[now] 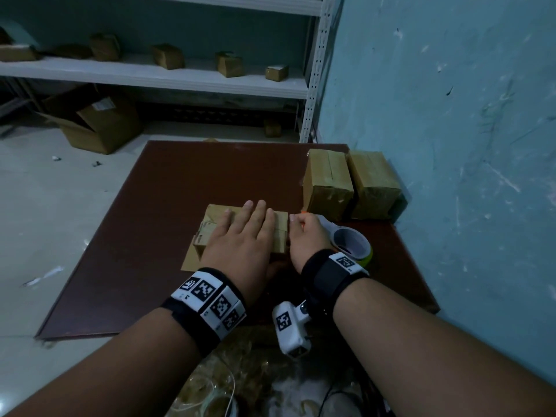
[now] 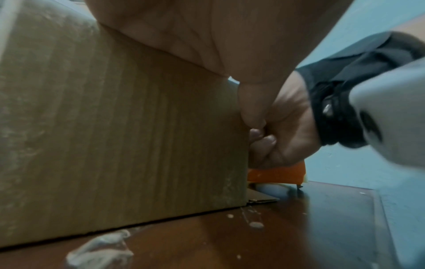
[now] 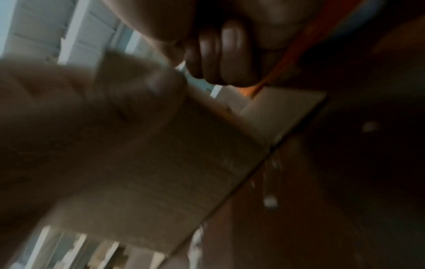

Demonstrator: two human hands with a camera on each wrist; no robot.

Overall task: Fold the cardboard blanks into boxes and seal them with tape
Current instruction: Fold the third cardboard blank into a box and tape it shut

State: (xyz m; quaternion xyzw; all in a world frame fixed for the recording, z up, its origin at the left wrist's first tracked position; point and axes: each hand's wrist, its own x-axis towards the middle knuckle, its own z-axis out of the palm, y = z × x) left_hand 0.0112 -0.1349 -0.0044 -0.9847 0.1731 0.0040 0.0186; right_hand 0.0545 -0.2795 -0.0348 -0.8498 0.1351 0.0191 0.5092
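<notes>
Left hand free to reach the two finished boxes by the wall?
Probably not now: the left hand presses flat on the box, and the right hand with the tape dispenser lies between.

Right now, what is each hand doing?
Left hand: open, pressed flat on the box.
Right hand: gripping the tape dispenser against the box's side.

A tan box (image 1: 279, 224) sits mid-frame on the dark reddish-brown desk (image 1: 150, 236). At centre right, the tape dispenser (image 1: 352, 242) is white with orange and yellow-green parts. Black wristbands (image 1: 207, 305) carry black-and-white square-patterned tags. The wall (image 1: 451, 100) at right is pale blue-green.
</notes>
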